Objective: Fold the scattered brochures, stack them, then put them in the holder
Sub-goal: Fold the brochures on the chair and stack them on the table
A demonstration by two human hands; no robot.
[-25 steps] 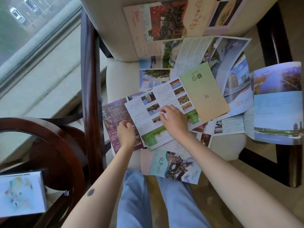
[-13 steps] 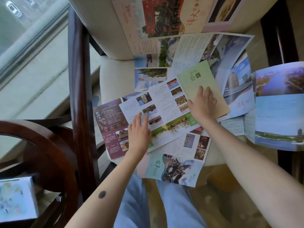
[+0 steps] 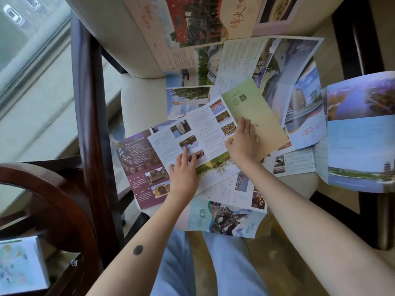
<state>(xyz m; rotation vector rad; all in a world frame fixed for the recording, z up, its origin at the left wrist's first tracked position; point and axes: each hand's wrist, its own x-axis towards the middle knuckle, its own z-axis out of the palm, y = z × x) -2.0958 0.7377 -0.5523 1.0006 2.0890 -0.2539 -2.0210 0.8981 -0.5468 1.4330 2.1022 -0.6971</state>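
Progress: early stage. No folded brochure and no stack is visible; all sheets lie opened out and overlapping on the cream upholstered chair seat (image 3: 143, 103).

Item in hand: a white tri-fold brochure with small photographs and a green end panel (image 3: 203, 133), near the middle of the seat. The left hand (image 3: 183, 174) lies flat on its white panel, fingers straight. The right hand (image 3: 243, 142) presses flat at the crease beside the green panel, fingers apart, gripping nothing. Judged: the first fold is being prepared.

Outstanding: a purple brochure (image 3: 139, 163) at the seat's left edge, a teal brochure with a statue picture (image 3: 224, 218) overhanging the front edge, a red-building brochure (image 3: 188, 24) leaning on the backrest, and a large blue landscape brochure (image 3: 359, 146) draped past the right edge.

Surroundings: a dark wooden armrest (image 3: 87, 103), a round wood-rimmed glass desk (image 3: 53, 189) bearing a pale printed box (image 3: 21, 265); whether that is the holder cannot be told.

Obstruction: the overlapping sheets pin one another, so each needs freeing before folding.
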